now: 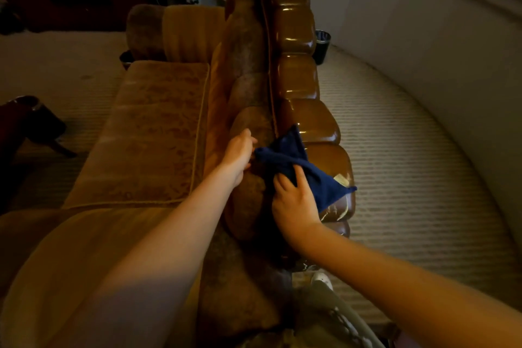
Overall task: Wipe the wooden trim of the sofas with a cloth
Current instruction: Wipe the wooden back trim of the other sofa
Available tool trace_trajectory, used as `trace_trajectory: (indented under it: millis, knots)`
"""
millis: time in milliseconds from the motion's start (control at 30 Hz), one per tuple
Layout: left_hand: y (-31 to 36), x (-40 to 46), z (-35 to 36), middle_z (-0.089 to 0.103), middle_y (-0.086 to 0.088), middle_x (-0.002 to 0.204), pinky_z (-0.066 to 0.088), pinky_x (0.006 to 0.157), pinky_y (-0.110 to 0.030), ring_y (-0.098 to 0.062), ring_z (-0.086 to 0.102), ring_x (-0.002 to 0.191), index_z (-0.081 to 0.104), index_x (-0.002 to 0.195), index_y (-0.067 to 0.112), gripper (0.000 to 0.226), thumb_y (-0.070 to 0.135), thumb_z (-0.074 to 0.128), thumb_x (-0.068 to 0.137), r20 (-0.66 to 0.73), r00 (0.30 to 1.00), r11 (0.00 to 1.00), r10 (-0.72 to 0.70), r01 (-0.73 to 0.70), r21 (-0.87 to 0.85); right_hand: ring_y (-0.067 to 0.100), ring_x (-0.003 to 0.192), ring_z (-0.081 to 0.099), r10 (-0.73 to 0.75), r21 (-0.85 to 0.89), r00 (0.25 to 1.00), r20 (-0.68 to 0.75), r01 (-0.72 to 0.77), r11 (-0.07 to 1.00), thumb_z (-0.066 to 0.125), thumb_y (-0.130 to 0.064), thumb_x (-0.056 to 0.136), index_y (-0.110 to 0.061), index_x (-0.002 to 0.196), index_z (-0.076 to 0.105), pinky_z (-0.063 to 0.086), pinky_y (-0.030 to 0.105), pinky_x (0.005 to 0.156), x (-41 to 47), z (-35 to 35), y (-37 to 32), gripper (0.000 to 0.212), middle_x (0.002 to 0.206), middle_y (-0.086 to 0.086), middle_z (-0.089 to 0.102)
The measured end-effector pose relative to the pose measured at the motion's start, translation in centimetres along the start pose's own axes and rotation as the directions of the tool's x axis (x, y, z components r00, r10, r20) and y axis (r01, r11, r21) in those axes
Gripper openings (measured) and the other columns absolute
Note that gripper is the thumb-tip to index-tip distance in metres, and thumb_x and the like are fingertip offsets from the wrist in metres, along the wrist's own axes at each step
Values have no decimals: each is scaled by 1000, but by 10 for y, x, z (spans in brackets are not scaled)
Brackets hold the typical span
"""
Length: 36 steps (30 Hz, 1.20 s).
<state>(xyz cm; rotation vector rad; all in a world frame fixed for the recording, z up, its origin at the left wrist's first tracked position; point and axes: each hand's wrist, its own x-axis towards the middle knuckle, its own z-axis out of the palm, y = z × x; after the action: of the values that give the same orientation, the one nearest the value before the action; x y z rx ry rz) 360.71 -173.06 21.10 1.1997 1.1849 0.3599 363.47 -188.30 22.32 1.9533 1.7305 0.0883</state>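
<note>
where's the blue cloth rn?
Head view, lower centre: the blue cloth is draped over the sofa's glossy wooden trim, with the right hand on its near edge and the left hand at its left corner.

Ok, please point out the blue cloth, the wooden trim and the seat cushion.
blue cloth [308,169], head view, middle of the fabric
wooden trim [296,31], head view, glossy top of a far carved block
seat cushion [152,133], head view, centre of its top

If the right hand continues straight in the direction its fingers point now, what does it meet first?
Probably only more of the blue cloth under the right hand; beyond it comes the glossy wooden trim, running up the sofa back.
</note>
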Motion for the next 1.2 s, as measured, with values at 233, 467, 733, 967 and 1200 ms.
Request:
trace_trajectory:
  millis: [233,467,733,967,1200]
  knots:
    - [11,-14,2,55,-8,118,40,93,-35,-21,52,110,54,121,15,45,41,23,102,15,999,999,31,-32,33,27,144,-5,257,248,966,-27,-242,938,32,-32,98,-22,143,34,0,62,109,54,-26,64,46,157,8,0]
    - [4,-26,-2,55,-6,119,34,90,-34,-17,50,105,56,115,16,43,41,23,102,-34,998,997,46,-43,67,37,142,1,-175,-180,985,9,174,968,38,-30,98,-12,144,30,-1,55,112,-7,28,-13,51,155,16,12]
    - [9,-42,27,54,-6,131,37,104,-42,-24,49,121,58,120,21,46,48,32,93,-138,950,936,280,-238,258,23,119,55,202,435,880,-431,7,900,54,-46,76,-27,107,70,40,54,96,-11,39,55,40,127,5,59]
    - [9,-77,69,39,-6,140,26,106,-22,-17,38,129,48,134,16,36,18,36,100,-81,822,742,564,-460,488,26,142,15,640,958,736,-221,40,285,42,-40,95,-24,143,34,21,43,115,-31,87,61,51,154,12,17]
    - [0,-76,96,24,-2,152,18,97,-10,-12,25,137,61,118,13,28,10,41,98,-57,913,884,404,-373,283,34,139,17,643,870,685,-343,-26,492,40,-46,89,-32,137,34,32,53,102,-48,100,15,50,151,15,20]
